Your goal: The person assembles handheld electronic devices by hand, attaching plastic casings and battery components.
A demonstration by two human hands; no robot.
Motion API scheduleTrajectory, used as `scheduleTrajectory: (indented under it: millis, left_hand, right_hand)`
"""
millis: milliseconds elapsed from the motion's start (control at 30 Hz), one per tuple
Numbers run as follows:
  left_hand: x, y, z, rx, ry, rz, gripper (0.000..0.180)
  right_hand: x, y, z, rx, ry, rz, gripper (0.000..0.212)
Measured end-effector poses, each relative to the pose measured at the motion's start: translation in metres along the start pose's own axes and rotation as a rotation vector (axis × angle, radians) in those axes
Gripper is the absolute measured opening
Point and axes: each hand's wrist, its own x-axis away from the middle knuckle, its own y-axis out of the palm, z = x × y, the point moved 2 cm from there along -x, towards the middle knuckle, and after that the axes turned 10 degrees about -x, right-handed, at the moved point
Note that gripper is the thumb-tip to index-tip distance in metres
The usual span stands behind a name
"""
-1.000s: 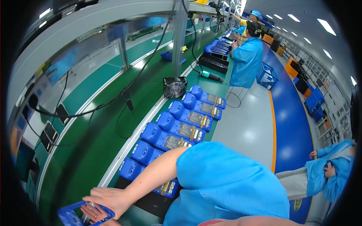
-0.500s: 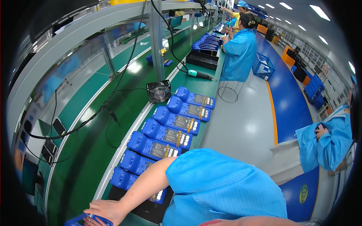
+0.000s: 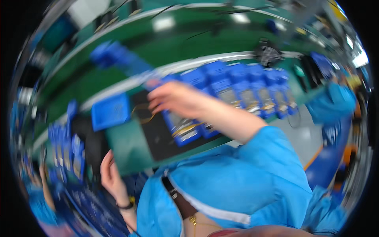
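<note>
My right hand (image 3: 173, 99) reaches across the bench, and its fingertips close on the near end of a blue handheld device (image 3: 126, 61). That device is smeared by motion and slants out over the green conveyor belt. Below it, a black mat (image 3: 152, 136) carries a thin yellow rubber band (image 3: 143, 121). My left hand (image 3: 112, 177) is at the bench's front edge, empty, fingers apart. To the right of my right hand runs a row of blue handheld devices (image 3: 217, 73) with labelled backs and yellow bands. A blue tray (image 3: 96, 120) rests left of the mat.
A small black fan (image 3: 267, 52) stands behind the row. A teal-and-black power tool (image 3: 299, 72) lies farther right. More blue devices (image 3: 67, 152) stand at the left beside a black surface (image 3: 90, 136). People in blue work at the left (image 3: 38, 199) and right (image 3: 332, 102).
My view has swung left and down, bringing my left hand, the tray and the mat into sight. My right hand has lifted the blue device from the lower left out over the bench and belt.
</note>
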Motion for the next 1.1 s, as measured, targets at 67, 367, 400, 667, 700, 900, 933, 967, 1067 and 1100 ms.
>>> scheduleTrajectory:
  millis: [67, 367, 400, 667, 700, 900, 933, 967, 1067, 1100]
  left_hand:
    - [0.029, -0.005, -0.029, -0.363, 0.215, -0.004, 0.024]
    - [0.075, 0.032, -0.048, -0.666, 0.428, 0.102, 0.030]
    - [0.070, 0.037, -0.046, -0.663, 0.423, 0.099, 0.030]
    - [0.037, 0.052, -0.053, -0.611, 0.320, -0.021, 0.020]
    - [0.036, 0.053, -0.053, -0.597, 0.314, -0.052, 0.019]
    - [0.035, 0.054, -0.051, -0.605, 0.298, -0.093, 0.018]
    - [0.037, 0.054, -0.050, -0.601, 0.314, -0.085, 0.018]
    - [0.035, 0.052, -0.050, -0.597, 0.313, -0.089, 0.018]
    - [0.007, 0.036, -0.036, -0.561, 0.424, 0.117, 0.015]
    - [-0.017, 0.029, -0.023, -0.551, 0.458, 0.213, 0.013]
  right_hand:
    - [0.020, -0.012, 0.002, -0.116, 0.023, -0.054, 0.056]
    - [0.034, -0.014, 0.023, 0.000, 0.157, -0.068, 0.078]
    - [0.034, -0.014, 0.024, 0.001, 0.161, -0.063, 0.078]
    - [0.041, -0.005, 0.021, 0.037, 0.142, -0.046, 0.085]
    - [0.043, -0.006, 0.020, 0.035, 0.137, -0.050, 0.085]
    - [0.039, -0.010, 0.017, 0.034, 0.151, -0.018, 0.088]
    - [0.040, -0.009, 0.017, 0.038, 0.147, -0.023, 0.088]
    - [0.041, -0.008, 0.017, 0.043, 0.144, -0.027, 0.088]
    - [0.047, -0.003, 0.016, 0.071, 0.119, -0.011, 0.089]
    - [0.050, -0.003, 0.018, 0.070, 0.114, 0.004, 0.089]
